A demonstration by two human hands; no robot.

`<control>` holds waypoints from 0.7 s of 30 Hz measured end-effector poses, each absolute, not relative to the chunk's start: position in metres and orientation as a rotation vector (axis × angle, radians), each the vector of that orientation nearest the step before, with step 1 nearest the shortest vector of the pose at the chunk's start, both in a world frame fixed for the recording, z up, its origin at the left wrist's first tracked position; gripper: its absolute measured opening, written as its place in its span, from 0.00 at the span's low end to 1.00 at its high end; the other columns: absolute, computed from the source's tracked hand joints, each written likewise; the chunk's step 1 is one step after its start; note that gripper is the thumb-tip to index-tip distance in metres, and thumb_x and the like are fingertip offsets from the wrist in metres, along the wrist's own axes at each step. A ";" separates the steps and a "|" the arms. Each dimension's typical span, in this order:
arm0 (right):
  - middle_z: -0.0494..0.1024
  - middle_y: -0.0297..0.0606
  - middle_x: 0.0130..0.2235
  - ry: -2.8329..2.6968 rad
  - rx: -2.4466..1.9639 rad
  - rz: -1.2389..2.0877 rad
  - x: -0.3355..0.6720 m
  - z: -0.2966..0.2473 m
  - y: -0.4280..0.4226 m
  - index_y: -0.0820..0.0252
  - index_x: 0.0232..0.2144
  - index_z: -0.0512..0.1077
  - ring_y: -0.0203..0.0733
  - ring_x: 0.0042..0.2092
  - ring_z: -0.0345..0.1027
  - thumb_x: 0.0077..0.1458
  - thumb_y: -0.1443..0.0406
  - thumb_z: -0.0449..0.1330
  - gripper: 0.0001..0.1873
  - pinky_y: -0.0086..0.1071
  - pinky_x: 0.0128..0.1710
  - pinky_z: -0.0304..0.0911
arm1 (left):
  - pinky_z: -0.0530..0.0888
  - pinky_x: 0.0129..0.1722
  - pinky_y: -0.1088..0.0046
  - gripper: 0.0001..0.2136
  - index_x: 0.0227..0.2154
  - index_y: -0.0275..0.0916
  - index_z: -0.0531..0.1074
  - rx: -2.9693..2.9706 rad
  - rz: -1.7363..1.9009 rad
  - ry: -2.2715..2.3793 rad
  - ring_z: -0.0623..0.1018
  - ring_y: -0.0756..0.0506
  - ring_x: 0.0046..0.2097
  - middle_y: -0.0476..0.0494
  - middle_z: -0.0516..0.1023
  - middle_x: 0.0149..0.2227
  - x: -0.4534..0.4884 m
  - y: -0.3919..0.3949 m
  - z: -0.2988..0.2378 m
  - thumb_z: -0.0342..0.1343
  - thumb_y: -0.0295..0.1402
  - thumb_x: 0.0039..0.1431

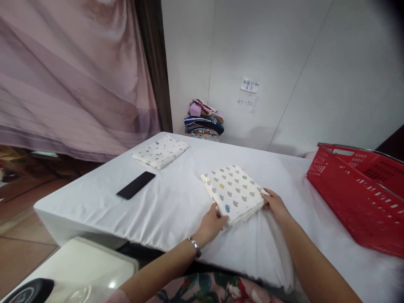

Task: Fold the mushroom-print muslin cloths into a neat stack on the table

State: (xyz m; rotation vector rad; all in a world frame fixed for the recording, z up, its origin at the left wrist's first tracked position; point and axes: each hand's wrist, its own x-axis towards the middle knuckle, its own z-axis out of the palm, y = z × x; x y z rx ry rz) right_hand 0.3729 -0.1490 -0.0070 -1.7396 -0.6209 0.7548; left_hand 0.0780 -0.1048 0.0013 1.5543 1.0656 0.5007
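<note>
A folded white cloth with small grey, yellow and blue prints [232,190] lies on the white-covered table [176,198] in front of me. My left hand [212,224], with a watch on the wrist, grips the cloth's near left corner, fingers curled on its edge. My right hand [275,203] holds the near right corner, fingers closed on the edge. A second folded printed cloth [160,151] lies further back on the left.
A black phone [136,184] lies on the table to the left. A red plastic basket [360,193] stands at the right. A stack of folded clothes [203,120] sits against the wall at the back. A pink curtain [72,75] hangs at left.
</note>
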 end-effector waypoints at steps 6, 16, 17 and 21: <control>0.67 0.49 0.53 -1.207 -2.058 -0.026 0.363 -0.008 -0.160 0.64 0.51 0.67 0.52 0.54 0.60 0.52 0.56 0.52 0.26 0.46 0.54 0.57 | 0.70 0.28 0.75 0.14 0.41 0.39 0.71 1.682 0.499 1.060 0.74 0.50 0.26 0.49 0.76 0.29 0.060 -0.092 0.009 0.50 0.39 0.54; 0.60 0.43 0.60 -1.753 -1.774 -0.099 0.244 0.031 -0.154 0.57 0.55 0.63 0.49 0.62 0.50 0.59 0.56 0.49 0.24 0.49 0.59 0.50 | 0.64 0.52 0.68 0.19 0.51 0.36 0.66 2.115 0.691 1.568 0.68 0.42 0.54 0.38 0.70 0.52 0.055 0.017 0.009 0.52 0.33 0.55; 0.59 0.43 0.61 -1.792 -1.790 -0.088 0.237 0.029 -0.153 0.57 0.56 0.61 0.49 0.62 0.48 0.59 0.56 0.48 0.24 0.50 0.60 0.47 | 0.62 0.53 0.66 0.20 0.51 0.36 0.66 2.126 0.664 1.593 0.66 0.41 0.56 0.38 0.69 0.53 0.057 0.023 0.009 0.52 0.34 0.55; 0.53 0.43 0.64 -2.018 -1.895 -0.010 0.219 0.012 -0.154 0.59 0.60 0.55 0.51 0.65 0.41 0.59 0.55 0.48 0.29 0.52 0.60 0.42 | 0.59 0.55 0.63 0.21 0.52 0.40 0.66 2.145 0.572 1.576 0.66 0.41 0.56 0.40 0.71 0.52 0.068 0.037 0.008 0.51 0.35 0.55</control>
